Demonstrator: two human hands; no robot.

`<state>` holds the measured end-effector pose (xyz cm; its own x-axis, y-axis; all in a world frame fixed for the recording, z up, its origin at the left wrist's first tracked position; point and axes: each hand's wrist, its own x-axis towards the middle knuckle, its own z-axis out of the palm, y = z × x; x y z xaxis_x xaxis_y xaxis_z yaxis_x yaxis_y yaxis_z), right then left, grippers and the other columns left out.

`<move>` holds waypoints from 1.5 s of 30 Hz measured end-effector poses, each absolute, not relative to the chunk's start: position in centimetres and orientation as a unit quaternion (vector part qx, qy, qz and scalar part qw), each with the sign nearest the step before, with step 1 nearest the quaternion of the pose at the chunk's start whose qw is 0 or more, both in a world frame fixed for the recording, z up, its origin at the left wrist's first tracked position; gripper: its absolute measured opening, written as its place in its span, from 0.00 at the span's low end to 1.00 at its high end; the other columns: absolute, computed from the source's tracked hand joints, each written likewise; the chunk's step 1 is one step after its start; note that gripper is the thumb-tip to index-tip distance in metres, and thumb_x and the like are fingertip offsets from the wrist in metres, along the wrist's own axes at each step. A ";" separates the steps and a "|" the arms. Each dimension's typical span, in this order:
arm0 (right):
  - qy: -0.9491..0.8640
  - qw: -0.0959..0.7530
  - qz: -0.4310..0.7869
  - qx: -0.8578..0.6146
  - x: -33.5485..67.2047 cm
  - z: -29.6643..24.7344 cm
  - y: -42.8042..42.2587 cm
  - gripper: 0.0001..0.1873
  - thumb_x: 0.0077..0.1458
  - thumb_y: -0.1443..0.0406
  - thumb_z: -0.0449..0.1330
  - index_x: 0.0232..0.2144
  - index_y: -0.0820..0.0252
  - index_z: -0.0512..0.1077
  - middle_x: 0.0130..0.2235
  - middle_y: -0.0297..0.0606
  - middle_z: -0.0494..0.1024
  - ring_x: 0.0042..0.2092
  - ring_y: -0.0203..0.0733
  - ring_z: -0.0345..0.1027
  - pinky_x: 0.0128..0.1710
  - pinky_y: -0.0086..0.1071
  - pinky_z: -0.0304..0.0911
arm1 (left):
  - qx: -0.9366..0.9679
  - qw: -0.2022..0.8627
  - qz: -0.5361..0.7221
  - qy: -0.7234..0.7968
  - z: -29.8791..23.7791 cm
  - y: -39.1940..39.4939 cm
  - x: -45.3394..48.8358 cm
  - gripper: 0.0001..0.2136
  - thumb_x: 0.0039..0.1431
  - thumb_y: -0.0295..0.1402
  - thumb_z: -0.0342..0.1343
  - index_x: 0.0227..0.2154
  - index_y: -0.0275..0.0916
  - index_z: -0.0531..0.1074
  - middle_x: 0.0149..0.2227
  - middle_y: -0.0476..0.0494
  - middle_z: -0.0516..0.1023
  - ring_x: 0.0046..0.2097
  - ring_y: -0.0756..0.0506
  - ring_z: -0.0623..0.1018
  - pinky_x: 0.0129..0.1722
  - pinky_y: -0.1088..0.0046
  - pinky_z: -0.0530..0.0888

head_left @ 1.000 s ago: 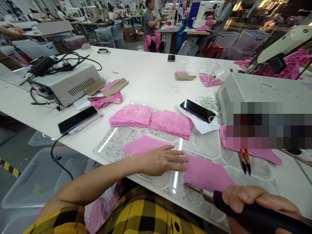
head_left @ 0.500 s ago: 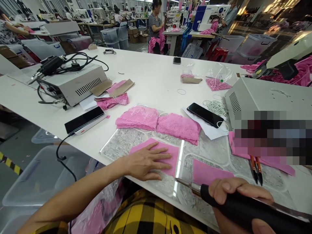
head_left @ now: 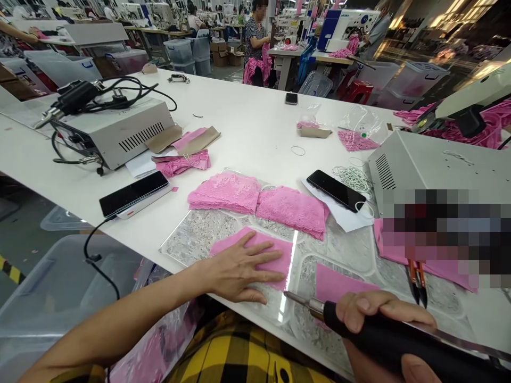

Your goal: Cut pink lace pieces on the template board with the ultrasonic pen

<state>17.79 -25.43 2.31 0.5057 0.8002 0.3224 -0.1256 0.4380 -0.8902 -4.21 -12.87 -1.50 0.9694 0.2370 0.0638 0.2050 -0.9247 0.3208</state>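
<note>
My left hand [head_left: 243, 268] lies flat with fingers spread on a pink fabric piece [head_left: 273, 255], pressing it against a clear, grey-patterned board [head_left: 187, 242]. My right hand [head_left: 383, 319] is wrapped round a black-handled electric cutter [head_left: 359, 327] with a slim metal tip. The tip points left, close to the fabric's lower right corner; whether it touches the board I cannot tell. Another pink fabric piece [head_left: 339, 282] lies on the board just behind the cutter, partly covered by my right hand. Two stacks of pink lace, a left stack [head_left: 225, 192] and a right stack [head_left: 291, 210], sit side by side beyond my left hand.
Orange-handled thread snips [head_left: 417, 282] lie at right beside folded pink fabric [head_left: 389, 242]. A black phone [head_left: 336, 189] rests on white paper near tangled elastic loops [head_left: 353, 178]. Grey control boxes flank the table, left [head_left: 120, 133] and right [head_left: 431, 159]. Another phone [head_left: 133, 194] trails a cable.
The cutter and my right hand have shifted slightly left, the tip staying near the fabric's corner. My left hand remains spread on the fabric. The view has moved a little.
</note>
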 end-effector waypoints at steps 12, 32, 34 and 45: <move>-0.385 0.758 0.292 -0.438 17.7 2.5 -25.2 0.10 0.49 0.58 0.56 0.34 0.53 0.71 0.28 0.34 0.67 0.24 0.38 0.59 0.22 0.36 0.62 | 0.979 0.153 0.061 0.117 -1.8 -13.2 -4.1 0.27 0.66 0.53 0.47 0.63 0.47 0.63 0.69 0.37 0.55 0.69 0.31 0.56 0.66 0.40 0.42; -0.419 0.751 0.273 -0.432 18.0 2.5 -24.2 0.06 0.46 0.60 0.58 0.29 0.52 0.72 0.24 0.33 0.69 0.20 0.38 0.59 0.17 0.36 0.61 | 0.978 0.150 0.095 0.111 -2.6 -13.4 -4.1 0.26 0.65 0.52 0.51 0.61 0.45 0.66 0.68 0.36 0.58 0.68 0.31 0.58 0.66 0.39 0.43; -0.409 0.752 0.268 -0.441 17.9 2.5 -24.2 0.06 0.46 0.59 0.58 0.29 0.52 0.71 0.25 0.33 0.67 0.21 0.38 0.58 0.18 0.36 0.60 | 0.978 0.149 0.096 0.112 -2.6 -13.5 -4.0 0.27 0.64 0.52 0.52 0.61 0.46 0.66 0.67 0.36 0.59 0.68 0.31 0.59 0.66 0.40 0.43; -0.366 0.756 0.305 -0.448 17.3 2.4 -23.1 0.12 0.46 0.55 0.60 0.32 0.54 0.71 0.31 0.33 0.66 0.27 0.38 0.59 0.27 0.41 0.64 | 0.947 0.209 0.129 0.209 0.6 -10.1 -10.7 0.20 0.68 0.29 0.42 0.59 0.38 0.68 0.63 0.38 0.67 0.66 0.40 0.63 0.67 0.52 0.55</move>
